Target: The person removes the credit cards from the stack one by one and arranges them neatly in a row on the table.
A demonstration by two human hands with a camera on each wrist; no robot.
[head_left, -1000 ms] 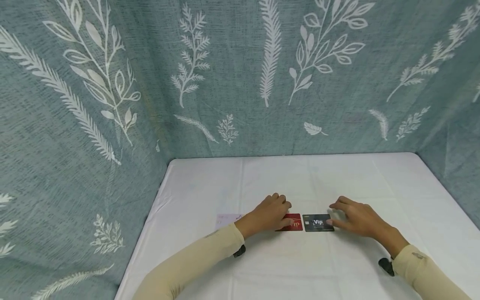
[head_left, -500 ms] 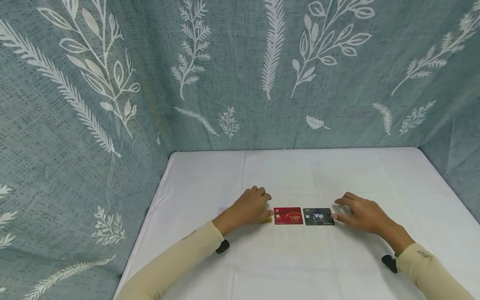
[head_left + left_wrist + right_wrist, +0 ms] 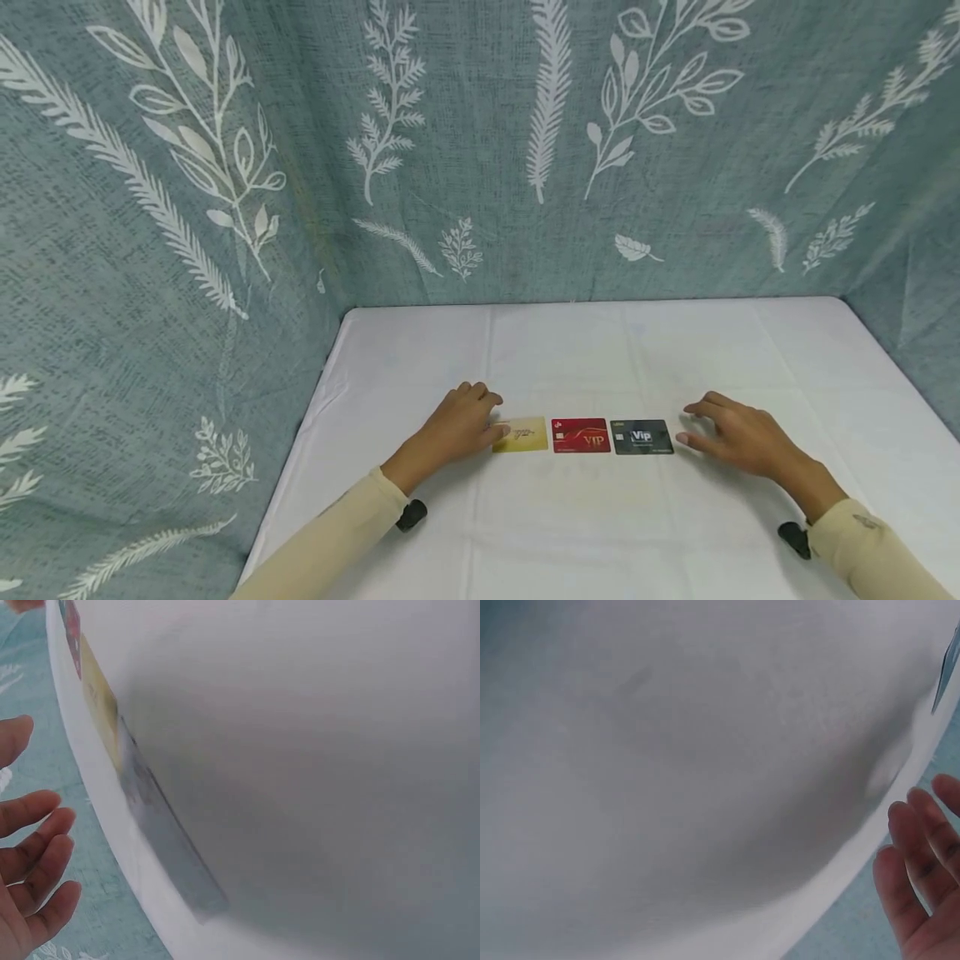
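Three cards lie in a row on the white table in the head view: a gold card point(image 3: 522, 435), a red VIP card point(image 3: 581, 436) and a black Vip card point(image 3: 642, 437). My left hand point(image 3: 453, 427) hovers left of the gold card, thumb tip over its left edge. Below that hand, a pale greyish card point(image 3: 169, 825) continues the row in the left wrist view; the hand hides it from the head camera. My right hand point(image 3: 738, 435) is just right of the black card, its fingers loosely bent and holding nothing.
A white cloth covers the table point(image 3: 570, 533). Green-blue curtains point(image 3: 487, 150) with white leaf prints hang behind it and along its sides. A small black device point(image 3: 411, 515) sits at my left wrist, and another black device point(image 3: 793, 540) at my right.
My left hand has moved left along the row, uncovering the red card, then the gold card, and now covers the pale card. The right hand has drawn slightly right, off the black card.
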